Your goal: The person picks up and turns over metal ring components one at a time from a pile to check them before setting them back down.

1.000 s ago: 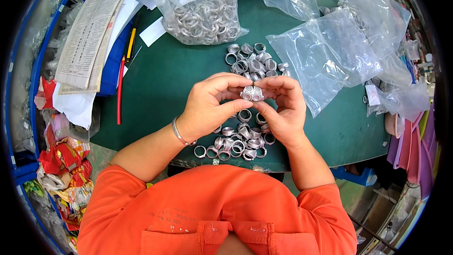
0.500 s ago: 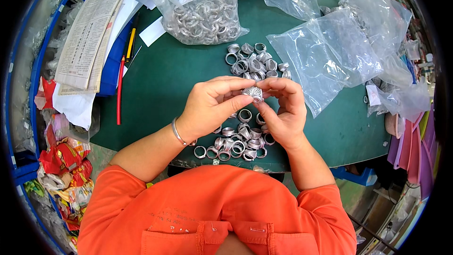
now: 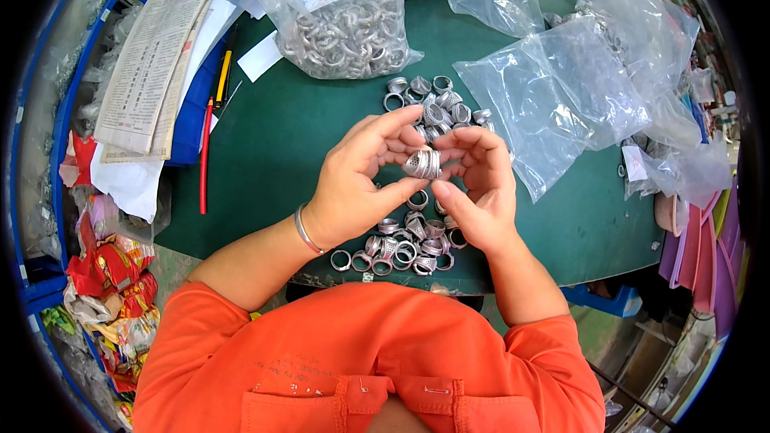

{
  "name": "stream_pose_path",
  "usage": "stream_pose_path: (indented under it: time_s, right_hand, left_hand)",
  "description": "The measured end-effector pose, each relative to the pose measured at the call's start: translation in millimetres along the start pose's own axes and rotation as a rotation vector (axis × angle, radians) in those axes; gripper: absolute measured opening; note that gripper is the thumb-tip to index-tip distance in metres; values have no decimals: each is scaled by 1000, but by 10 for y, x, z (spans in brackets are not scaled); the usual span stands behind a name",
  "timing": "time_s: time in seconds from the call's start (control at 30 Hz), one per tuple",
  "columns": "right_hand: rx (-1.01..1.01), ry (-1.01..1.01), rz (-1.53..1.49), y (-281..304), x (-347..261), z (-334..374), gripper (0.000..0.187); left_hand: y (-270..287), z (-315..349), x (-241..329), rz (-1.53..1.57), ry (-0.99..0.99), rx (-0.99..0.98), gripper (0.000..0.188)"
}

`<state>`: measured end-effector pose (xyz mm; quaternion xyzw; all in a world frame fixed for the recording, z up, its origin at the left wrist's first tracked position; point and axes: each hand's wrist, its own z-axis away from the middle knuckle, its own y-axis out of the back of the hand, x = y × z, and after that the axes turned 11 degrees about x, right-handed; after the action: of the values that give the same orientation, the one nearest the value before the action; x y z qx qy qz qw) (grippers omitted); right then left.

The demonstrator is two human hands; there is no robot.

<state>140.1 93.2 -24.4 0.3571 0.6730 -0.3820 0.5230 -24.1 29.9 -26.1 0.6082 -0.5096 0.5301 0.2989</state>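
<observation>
Between my two hands sits a silvery metal ring with a dotted, patterned face and ridged edges. My left hand supports it from the left, thumb below and fingers curled behind. From the other side my right hand holds it, its thumb and fingertips near the ridged end. Beyond my hands lies a far pile of similar rings, partly hidden by my fingers. A near pile of rings lies between my forearms, close to the table's front edge.
A clear bag full of rings stands at the back. Flat clear plastic bags cover the right side of the green table. At the left are a newspaper, a red pencil and a yellow pen. Blue shelving borders the left.
The held ring has turned from upright to sideways and shifted slightly left. My fingers have spread more around it, with the left index finger raised.
</observation>
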Motion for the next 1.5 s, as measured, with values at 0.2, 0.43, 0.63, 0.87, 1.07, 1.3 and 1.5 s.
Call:
stream_pose_path:
  time_s: [0.2, 0.43, 0.63, 0.87, 1.07, 1.3, 1.5]
  right_hand:
    - [-44, 114, -49, -4, 69, -8, 50]
    - [-213, 519, 428, 78, -169, -102, 31]
    - [-573, 411, 687, 115, -376, 44, 25]
    - [-278, 421, 860, 353, -401, -61, 18]
    - [-12, 336, 1204, 394, -187, -153, 13]
    - [-104, 359, 655, 241, -224, -82, 17]
    - [-130, 360, 507, 77, -163, -27, 15]
  left_hand:
    - [2, 16, -17, -184, -189, 31, 50]
    - [85, -77, 221, -451, -350, -212, 32]
    - [219, -95, 312, -699, -343, -723, 29]
    - [223, -145, 298, -576, -315, -703, 22]
    - [140, -137, 185, -582, -278, -491, 16]
    - [-1, -3, 122, -16, 377, -145, 31]
    - [60, -8, 80, 58, 441, -146, 29]
